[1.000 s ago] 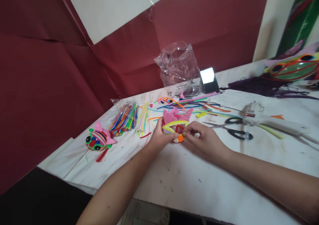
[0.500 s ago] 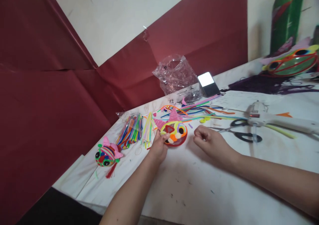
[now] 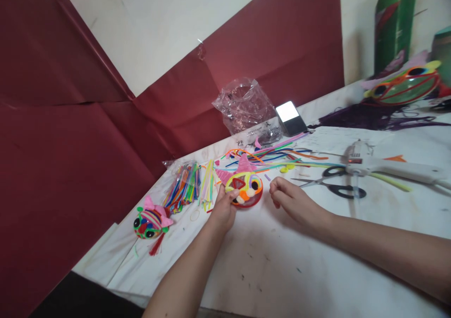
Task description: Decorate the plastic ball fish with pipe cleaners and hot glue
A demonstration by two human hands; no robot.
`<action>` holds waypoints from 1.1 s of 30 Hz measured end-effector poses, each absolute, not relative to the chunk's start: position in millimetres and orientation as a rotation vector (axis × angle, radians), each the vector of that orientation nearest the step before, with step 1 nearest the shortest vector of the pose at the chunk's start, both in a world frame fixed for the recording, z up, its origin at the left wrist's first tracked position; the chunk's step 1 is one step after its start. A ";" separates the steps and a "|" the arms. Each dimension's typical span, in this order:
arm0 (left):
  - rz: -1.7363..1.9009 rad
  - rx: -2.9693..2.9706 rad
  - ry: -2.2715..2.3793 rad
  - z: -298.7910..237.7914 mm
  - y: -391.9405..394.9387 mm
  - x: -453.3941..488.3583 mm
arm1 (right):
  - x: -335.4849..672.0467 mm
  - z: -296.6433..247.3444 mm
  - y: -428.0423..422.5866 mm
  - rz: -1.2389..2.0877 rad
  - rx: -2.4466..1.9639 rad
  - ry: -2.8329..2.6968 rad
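My left hand [image 3: 226,207] grips the edge of a round animal-face craft [image 3: 246,196], its thumb over the front. The craft has pink pointed ears, yellow and orange strips, one visible black eye and a red rim. Just to its right, apart from it, my right hand [image 3: 287,199] is curled with fingers closed; whatever lies in them, if anything, is hidden. Beyond that hand lie black-handled scissors [image 3: 341,190] and a white glue gun [image 3: 398,169]. A second animal-face craft [image 3: 150,223], with pink ears, green trim and a red tassel, sits on the table to the left.
Bundled coloured pipe cleaners [image 3: 185,186] lie left of the held craft, and loose strips [image 3: 285,156] behind it. A clear plastic bag [image 3: 244,106] and a phone-like device [image 3: 291,118] stand along the wall. A bigger craft [image 3: 405,88] rests on dark cords [image 3: 377,116] at the right.
The whole view has shifted slightly, so most things appear a little further left. My left hand keeps its hold on the craft, and my right hand stays curled beside it.
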State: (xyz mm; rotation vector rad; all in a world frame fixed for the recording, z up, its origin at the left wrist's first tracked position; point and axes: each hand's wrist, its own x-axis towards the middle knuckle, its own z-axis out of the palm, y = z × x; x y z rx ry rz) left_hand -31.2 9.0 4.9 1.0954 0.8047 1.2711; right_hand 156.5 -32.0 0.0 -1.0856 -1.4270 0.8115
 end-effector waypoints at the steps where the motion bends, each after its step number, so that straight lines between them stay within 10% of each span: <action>1: 1.268 1.104 0.802 5.4 8.5 -30.9 | 156.4 -0.5 -32.2 0.829 -1.067 -1.426; 33: 1.207 1.308 0.861 5.3 1.1 -28.1 | 153.5 1.8 -30.9 0.975 -0.970 -1.269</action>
